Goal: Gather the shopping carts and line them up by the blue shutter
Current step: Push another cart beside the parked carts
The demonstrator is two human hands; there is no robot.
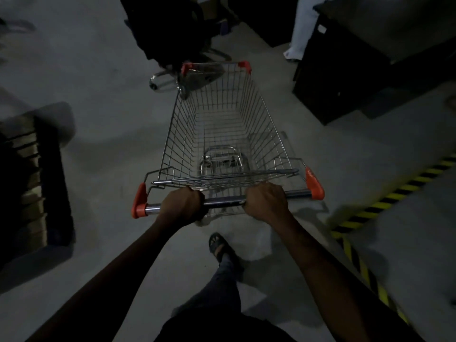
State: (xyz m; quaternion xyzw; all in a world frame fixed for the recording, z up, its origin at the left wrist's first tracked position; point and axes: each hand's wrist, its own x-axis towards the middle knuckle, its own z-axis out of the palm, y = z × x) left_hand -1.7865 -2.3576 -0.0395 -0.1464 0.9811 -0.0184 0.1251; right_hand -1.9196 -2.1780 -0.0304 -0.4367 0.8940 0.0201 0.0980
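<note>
An empty wire shopping cart (269, 124) with orange corner caps stands on the grey concrete floor right in front of me, its basket pointing away. My left hand (182, 206) grips the left part of the metal handle bar (222, 200). My right hand (267, 201) grips the bar's right part. One of my feet, in a sandal (218, 244), is stepped forward under the handle. No blue shutter or other cart is in view.
A black office chair (172, 33) with a chrome wheeled base stands just beyond the cart's front left corner. A dark cabinet (340, 77) and a person's light trouser leg (302, 28) are at the far right. Stacked boxes (29, 183) sit at the left. Yellow-black hazard tape (385, 206) marks the floor on the right.
</note>
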